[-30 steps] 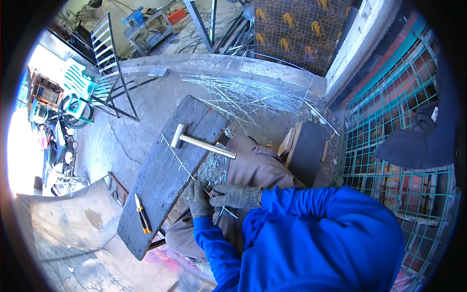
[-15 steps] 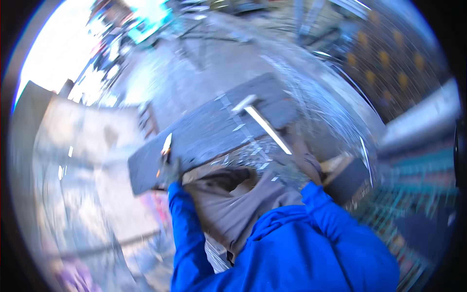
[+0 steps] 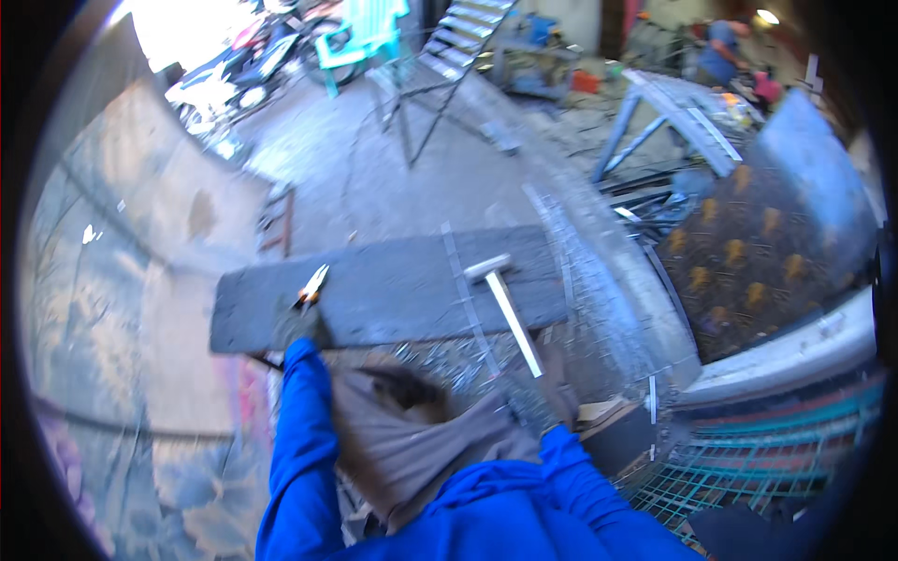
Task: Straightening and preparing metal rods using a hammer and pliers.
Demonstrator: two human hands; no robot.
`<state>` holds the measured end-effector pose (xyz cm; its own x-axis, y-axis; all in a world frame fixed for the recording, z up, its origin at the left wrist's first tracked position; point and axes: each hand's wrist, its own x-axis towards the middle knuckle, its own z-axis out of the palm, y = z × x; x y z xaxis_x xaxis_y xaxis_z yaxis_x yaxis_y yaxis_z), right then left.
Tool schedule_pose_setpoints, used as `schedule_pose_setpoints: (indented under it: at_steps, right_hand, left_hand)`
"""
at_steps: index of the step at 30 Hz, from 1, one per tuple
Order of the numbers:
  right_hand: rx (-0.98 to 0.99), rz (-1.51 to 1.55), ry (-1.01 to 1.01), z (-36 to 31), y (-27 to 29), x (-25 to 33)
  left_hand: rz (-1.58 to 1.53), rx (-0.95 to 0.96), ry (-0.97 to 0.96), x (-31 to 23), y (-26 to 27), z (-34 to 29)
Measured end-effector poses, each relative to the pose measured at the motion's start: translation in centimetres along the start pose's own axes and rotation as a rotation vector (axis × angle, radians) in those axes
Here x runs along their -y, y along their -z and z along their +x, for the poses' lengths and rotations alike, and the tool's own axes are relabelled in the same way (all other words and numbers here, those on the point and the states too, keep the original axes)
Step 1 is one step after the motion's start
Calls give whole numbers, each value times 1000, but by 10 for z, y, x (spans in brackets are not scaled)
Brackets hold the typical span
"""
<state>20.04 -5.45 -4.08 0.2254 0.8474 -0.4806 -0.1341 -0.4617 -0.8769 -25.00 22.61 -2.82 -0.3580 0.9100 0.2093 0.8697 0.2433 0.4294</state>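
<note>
While the left hand [image 3: 301, 324] curls round the pliers [image 3: 312, 285], the right hand [image 3: 531, 402], grip too blurred to tell, sits near one hammer [image 3: 511, 318] and one wire [image 3: 470, 299]; ahead of both hands, one board [image 3: 393, 290]; beyond, one green chair [image 3: 363, 35].

The one view looks from the person's head through a wide fisheye lens, steeply down and forward. It sits close above the blue sleeves [image 3: 304, 449], with the left grip [image 3: 304, 324] and right grip [image 3: 534, 404] near, the counter [image 3: 393, 292] just beyond, and the chair [image 3: 360, 45] far left.
</note>
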Motion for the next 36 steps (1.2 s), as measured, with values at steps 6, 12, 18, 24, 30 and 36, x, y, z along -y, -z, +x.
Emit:
schedule_pose_setpoints:
  at_steps: [6,12,18,24,30,36]
  right_hand:
    - [48,59,58,16,-15,-80]
    - [120,76,-38,25,-20,-56]
    - [152,9,-72,14,-21,-37]
    - [196,-67,7,5,-17,-23]
    - [155,-37,-27,-3,-18,-10]
    - [179,-116,2,2,-14,-19]
  left_hand:
    - [84,146,96,-18,-10,-17]
    - [94,236,103,-36,38,-34]
    - [99,124,53,-5,-1,-15]
    - [-7,87,11,-20,-12,-18]
    - [-549,105,129,-18,-12,-14]
    - [-1639,525,475,-50,1,-59]
